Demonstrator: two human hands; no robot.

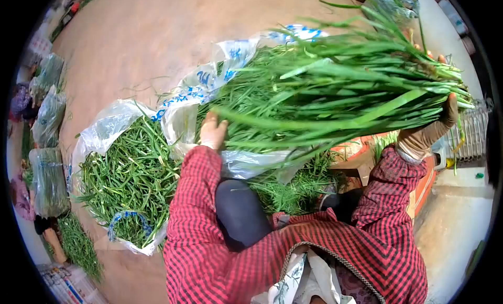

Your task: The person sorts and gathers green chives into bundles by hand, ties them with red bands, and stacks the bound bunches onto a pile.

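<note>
My right hand (pixel 443 123), in a brownish glove, is closed around the pale root end of a large bunch of garlic chives (pixel 340 89). The long green leaves stretch leftward across the view, over an open plastic bag (pixel 196 86) with blue print that is filled with more greens. Beside the near left side of that bag is my left hand (pixel 212 131), its thumb and fingers slightly apart and partly hidden at the tips. It holds nothing that I can make out. Some leaf tips are smeared by motion.
A second clear bag (pixel 112 128) full of short cut greens stands at the left. Loose greens (pixel 293 186) lie by my legs. Several packed bags (pixel 50 181) line the far left, with a green heap (pixel 78 243) below. A metal rack (pixel 469 133) is at the right.
</note>
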